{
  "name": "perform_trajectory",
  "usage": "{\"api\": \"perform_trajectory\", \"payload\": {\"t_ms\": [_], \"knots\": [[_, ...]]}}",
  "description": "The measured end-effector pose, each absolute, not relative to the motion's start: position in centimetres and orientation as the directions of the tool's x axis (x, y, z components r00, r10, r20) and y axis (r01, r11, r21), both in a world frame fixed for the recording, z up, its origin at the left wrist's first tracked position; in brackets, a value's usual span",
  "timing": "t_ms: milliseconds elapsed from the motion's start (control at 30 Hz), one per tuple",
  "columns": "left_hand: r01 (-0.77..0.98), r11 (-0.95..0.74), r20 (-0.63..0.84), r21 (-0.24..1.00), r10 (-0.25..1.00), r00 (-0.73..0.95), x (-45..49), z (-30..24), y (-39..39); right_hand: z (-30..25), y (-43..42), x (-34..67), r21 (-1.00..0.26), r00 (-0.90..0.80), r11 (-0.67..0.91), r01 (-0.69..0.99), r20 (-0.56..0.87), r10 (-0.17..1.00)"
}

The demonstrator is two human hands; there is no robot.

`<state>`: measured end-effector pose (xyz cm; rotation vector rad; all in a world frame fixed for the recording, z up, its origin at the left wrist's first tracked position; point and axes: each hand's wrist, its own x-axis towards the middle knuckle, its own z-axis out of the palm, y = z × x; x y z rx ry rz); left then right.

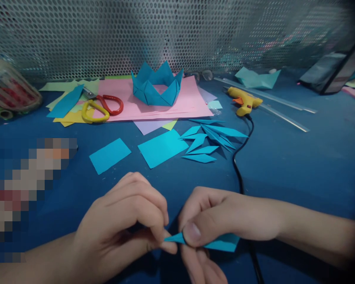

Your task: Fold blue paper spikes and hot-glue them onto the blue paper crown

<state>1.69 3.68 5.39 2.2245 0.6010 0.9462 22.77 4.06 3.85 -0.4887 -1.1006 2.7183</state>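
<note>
Folded teal paper pinched tight in the grip of left hand and right hand alike

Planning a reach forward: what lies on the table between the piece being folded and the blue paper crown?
Head view: a flat turquoise rectangle, then a lavender sheet and pink paper, between the folded piece and the crown.

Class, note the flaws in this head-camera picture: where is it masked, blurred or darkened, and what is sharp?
Head view: a pixelated patch masks the left edge; the right edge darkens and smears, blurring the dark slab; the paper crown, left hand, right hand and their folded blue paper are sharp.
</note>
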Motion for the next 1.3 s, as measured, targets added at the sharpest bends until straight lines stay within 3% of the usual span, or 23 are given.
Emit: {"api": "perform_trajectory", "payload": {"t_ms": [233, 500, 833, 933, 1067, 1300], "knots": [[0.124, -0.687, 0.41, 0.716, 0.557, 0.722, 1.3, 5.1, 3.5, 4.1, 4.0, 22.8, -0.69, -0.93, -0.724, -0.013, -0.257, 0.262], [0.144, -0.654, 0.434, 0.743, 0.633, 0.641, 2.2, 5.3, 3.7, 4.1, 4.2, 23.0, -0.69, -0.912, -0.724, 0.009, -0.302, 0.276], [0.096, -0.684, 0.409, 0.723, 0.536, 0.739, 1.5, 4.7, 3.5, 3.8, 3.9, 23.0, -0.66, -0.922, -0.751, 0.004, -0.293, 0.253], [0.111, -0.637, 0.395, 0.763, 0.594, 0.701, 1.5, 4.6, 3.4, 3.8, 3.8, 22.9, -0.679, -0.932, -0.734, -0.019, -0.254, 0.259], [0.159, -0.559, 0.386, 0.814, 0.724, 0.571, 1.9, 4.5, 3.4, 4.3, 3.5, 22.9, -0.758, -0.891, -0.648, -0.075, -0.24, 0.385], [0.098, -0.403, 0.311, 0.91, 0.82, 0.48, 2.3, 4.5, 3.5, 4.8, 3.1, 23.0, -0.909, -0.812, -0.416, 0.012, -0.251, 0.526]]}}
